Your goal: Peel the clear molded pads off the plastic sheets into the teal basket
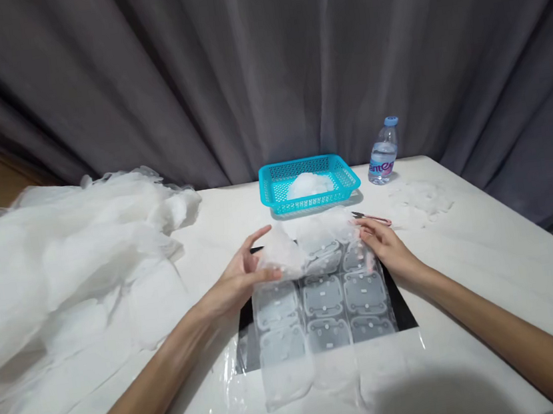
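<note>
A translucent white sheet (322,295), patterned with rounded-square panels and small dots, lies over a black rectangular mat (404,309). Its far part is lifted and folded toward me. My left hand (244,271) holds the sheet's left side, thumb on top and index finger stretched out apart; its other fingers are partly hidden. At the far right edge, my right hand (384,244) pinches the sheet between thumb and fingers. Just beyond the right fingers lie small thread snips (376,217) with dark blades and a pinkish handle. Clear plastic film (228,391) shows under the near part.
A large heap of white translucent material (81,258) covers the table's left side. At the back stand a turquoise basket (268,198) holding a white pile (310,184) and a water bottle (383,153). White scraps (424,199) lie right. A grey curtain (269,67) hangs behind.
</note>
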`<state>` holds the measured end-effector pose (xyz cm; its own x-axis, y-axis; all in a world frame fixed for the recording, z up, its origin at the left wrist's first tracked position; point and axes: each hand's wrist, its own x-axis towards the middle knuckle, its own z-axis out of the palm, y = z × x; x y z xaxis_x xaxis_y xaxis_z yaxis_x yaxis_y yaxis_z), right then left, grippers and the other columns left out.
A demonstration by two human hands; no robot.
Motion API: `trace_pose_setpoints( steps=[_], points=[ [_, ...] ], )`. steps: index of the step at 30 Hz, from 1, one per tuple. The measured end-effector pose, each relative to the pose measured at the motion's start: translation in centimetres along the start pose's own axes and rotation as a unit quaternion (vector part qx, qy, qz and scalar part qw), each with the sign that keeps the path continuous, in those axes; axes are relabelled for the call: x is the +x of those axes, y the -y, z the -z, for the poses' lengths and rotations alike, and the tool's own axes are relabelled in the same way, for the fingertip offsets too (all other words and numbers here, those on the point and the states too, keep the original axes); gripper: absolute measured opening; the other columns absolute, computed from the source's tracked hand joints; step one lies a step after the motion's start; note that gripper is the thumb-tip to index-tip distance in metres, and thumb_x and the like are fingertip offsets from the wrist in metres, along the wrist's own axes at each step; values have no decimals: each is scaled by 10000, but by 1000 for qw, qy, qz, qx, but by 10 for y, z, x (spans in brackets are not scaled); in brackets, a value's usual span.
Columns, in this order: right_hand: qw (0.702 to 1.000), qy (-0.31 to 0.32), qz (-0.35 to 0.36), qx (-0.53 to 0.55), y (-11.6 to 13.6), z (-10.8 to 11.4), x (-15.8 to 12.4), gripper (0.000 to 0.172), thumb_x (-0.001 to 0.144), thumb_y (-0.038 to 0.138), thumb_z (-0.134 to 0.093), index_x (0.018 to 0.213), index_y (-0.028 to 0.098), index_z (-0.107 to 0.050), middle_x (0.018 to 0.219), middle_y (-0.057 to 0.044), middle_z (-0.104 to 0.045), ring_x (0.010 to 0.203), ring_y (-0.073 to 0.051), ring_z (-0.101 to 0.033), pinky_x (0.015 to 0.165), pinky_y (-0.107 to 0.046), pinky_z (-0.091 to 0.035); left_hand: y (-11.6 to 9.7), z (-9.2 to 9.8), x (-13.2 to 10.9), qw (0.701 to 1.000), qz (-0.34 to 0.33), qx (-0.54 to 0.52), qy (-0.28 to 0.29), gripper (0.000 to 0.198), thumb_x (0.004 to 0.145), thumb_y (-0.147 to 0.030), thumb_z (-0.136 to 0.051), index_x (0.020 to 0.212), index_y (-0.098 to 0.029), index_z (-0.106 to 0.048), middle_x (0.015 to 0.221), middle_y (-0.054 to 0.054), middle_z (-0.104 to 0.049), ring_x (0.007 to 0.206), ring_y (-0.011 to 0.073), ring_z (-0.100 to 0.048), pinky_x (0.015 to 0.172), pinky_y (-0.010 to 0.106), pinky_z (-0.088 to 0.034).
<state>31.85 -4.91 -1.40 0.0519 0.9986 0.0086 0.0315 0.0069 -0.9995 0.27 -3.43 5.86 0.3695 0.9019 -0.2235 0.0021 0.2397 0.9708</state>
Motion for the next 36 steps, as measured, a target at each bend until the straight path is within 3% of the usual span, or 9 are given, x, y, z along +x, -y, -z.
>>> trace_pose_setpoints(
  steps=[5,11,15,18,23,28,32,34,36],
  points=[
    [999,-29,-7,-27,2,0,-1,365,903,529,-606,1153,274,-684,883,-35,-651,727,-220,-604,602,-331,-514,-3,-1,-3,998,51,-38,14,422,598,-293,-917,954,-138,-753,898,106,-779,770,239,-722,713,307,-573],
    [999,-10,-3,-52,4,-1,-5,391,934,495,-564,1225,269,-694,1023,-52,-729,722,-219,-622,613,-337,-519,5,-9,-9,998,42,44,30,455,649,-300,-919,1066,-217,-757,947,57,-782,869,260,-739,711,297,-585],
    [999,-42,5,4,7,-1,-4,305,869,407,-614,1083,235,-748,1144,-62,-755,1013,-273,-679,828,-356,-549,8,-5,-9,995,40,90,27,542,724,-342,-877,1234,-239,-728,1251,108,-767,1192,350,-704,933,385,-599],
    [994,-40,-43,88,15,-3,-7,330,875,495,-624,1017,227,-753,1094,-62,-771,1010,-279,-699,810,-342,-550,7,-5,-10,994,26,91,56,635,750,-344,-865,1340,-230,-660,1335,130,-734,1295,366,-657,1071,439,-543],
    [978,84,-154,113,32,-8,-20,674,884,806,-546,1043,186,-758,845,-70,-735,732,-220,-674,606,-286,-502,4,-12,-11,988,-90,127,-12,625,682,-319,-908,1233,-213,-630,1179,99,-733,1099,300,-705,917,342,-591],
    [962,238,-126,41,40,-5,-27,429,784,543,-842,990,195,-700,818,-19,-670,691,-162,-589,610,-252,-431,2,-19,-15,970,-150,191,12,392,765,-335,-839,1033,-217,-579,900,9,-596,795,181,-617,704,251,-550],
    [988,156,7,-13,45,4,-23,242,858,362,-760,844,224,-561,773,34,-523,696,-132,-476,639,-239,-374,0,-22,-20,967,-164,197,2,426,760,-359,-805,1097,-209,-592,972,45,-639,890,236,-650,789,300,-569],
    [993,93,64,-32,47,8,-20,227,846,296,-723,796,225,-512,804,23,-510,753,-148,-504,685,-247,-398,-2,-22,-21,969,-153,191,-17,515,712,-374,-821,1143,-202,-597,1043,77,-680,993,294,-671,866,337,-575],
    [997,51,63,-6,49,9,-20,190,808,254,-693,823,235,-505,873,2,-560,808,-178,-564,713,-264,-440,-2,-22,-20,974,-130,184,-24,579,700,-381,-819,1195,-197,-582,1091,95,-703,1062,331,-675,914,362,-572]
  ],
)
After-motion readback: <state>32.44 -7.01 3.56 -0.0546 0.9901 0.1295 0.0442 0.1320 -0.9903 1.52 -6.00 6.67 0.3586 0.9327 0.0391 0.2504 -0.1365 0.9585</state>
